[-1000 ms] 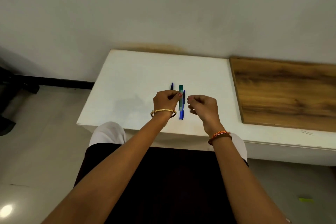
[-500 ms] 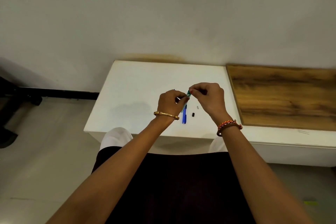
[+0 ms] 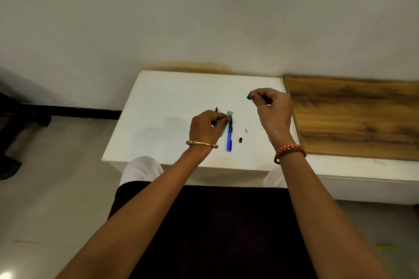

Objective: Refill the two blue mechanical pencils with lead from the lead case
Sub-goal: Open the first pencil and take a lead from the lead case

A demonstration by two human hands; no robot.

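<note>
My left hand (image 3: 207,125) grips the clear green lead case (image 3: 228,118), whose open top points away from me. My right hand (image 3: 273,111) is raised to the right and pinches the small green cap (image 3: 249,96) of the case. One blue mechanical pencil (image 3: 229,138) lies on the white table (image 3: 167,106) just right of my left hand. Of the second blue pencil (image 3: 216,110) only the tip shows beyond my left fingers. A small black cap (image 3: 240,140) and a tiny grey piece (image 3: 246,130) lie to the right of the first pencil.
A brown wooden board (image 3: 353,118) covers the table's right part, close to my right hand. A white wall rises behind the table. My lap, in dark cloth, is below the table's near edge, and the floor lies to the left.
My right hand has pulled the green cap off the lead case and moved up and to the right. My left hand keeps hold of the case.
</note>
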